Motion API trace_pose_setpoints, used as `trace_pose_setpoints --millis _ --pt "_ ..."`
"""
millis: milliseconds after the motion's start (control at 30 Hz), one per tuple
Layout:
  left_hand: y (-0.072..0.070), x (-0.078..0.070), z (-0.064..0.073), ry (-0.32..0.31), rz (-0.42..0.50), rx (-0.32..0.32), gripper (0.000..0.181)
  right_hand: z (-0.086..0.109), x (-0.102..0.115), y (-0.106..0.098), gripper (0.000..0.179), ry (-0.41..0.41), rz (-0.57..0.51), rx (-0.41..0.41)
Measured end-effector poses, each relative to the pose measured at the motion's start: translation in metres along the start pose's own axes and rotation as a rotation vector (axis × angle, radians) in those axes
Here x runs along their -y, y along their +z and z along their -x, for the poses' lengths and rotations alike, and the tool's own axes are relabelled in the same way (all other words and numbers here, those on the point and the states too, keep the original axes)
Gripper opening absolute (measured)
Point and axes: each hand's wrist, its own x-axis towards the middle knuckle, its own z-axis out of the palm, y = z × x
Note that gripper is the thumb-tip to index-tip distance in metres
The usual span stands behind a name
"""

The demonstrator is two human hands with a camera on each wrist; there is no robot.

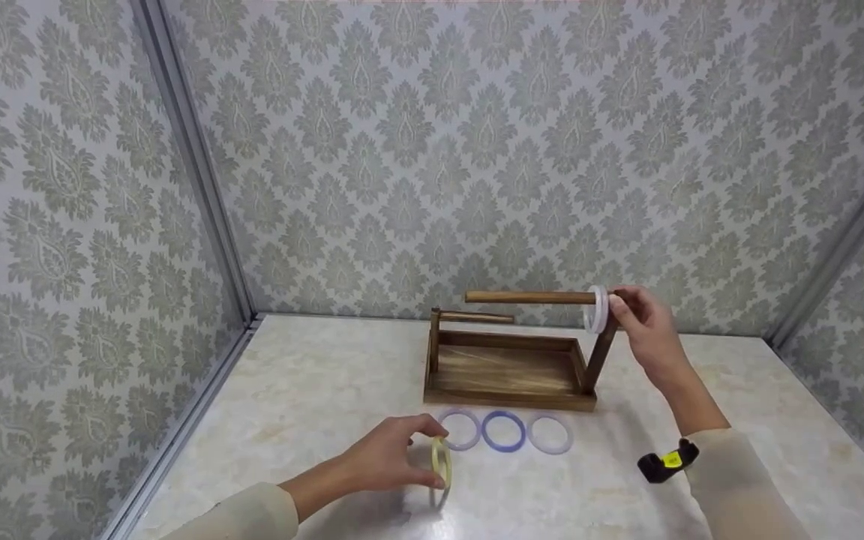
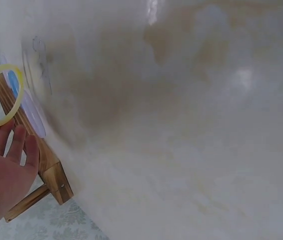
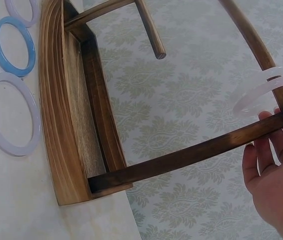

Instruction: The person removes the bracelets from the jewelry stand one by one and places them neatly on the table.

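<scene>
My left hand [image 1: 387, 456] pinches a yellow bangle [image 2: 21, 95] between thumb and fingers, holding it on edge low over the tabletop. At the right, my right hand [image 1: 649, 337] grips the top corner of a wooden bangle stand [image 1: 507, 399], thumb in front and fingers behind the post. Two whitish bangles [image 1: 600, 309] hang on the stand's upper bar [image 1: 529, 298], right by that thumb. In a row before the stand lie a lilac bangle [image 1: 460, 448], a blue bangle [image 1: 503, 449] and a pale lilac bangle [image 1: 550, 451].
The stand has a shallow tray base [image 1: 507, 371] and a shorter, lower bar [image 1: 477, 317] on its left post, with nothing hung on it. A marbled white table [image 1: 312, 382] carries everything. Patterned walls [image 1: 402, 150] with metal corner rails [image 1: 203, 172] enclose the back and sides.
</scene>
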Motion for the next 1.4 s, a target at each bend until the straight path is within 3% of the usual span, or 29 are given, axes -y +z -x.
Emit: trace_pose_setpoints --millis 533,733,933,1400 --pt "0.007 0.010 -0.007 0.002 -0.036 0.000 0.062 -0.002 0.000 0.000 0.043 0.001 -0.004 -0.006" --pt "0.010 0.012 -0.003 -0.012 -0.136 0.030 0.066 -0.002 -0.001 0.000 0.043 -0.011 -0.007 0.000" --pt "0.012 0.011 0.000 0.006 -0.211 0.020 0.065 -0.001 -0.002 -0.001 0.046 0.002 -0.019 0.006" --pt "0.018 0.008 0.000 0.015 -0.225 0.015 0.067 0.000 -0.001 0.002 0.043 0.005 0.004 -0.003"
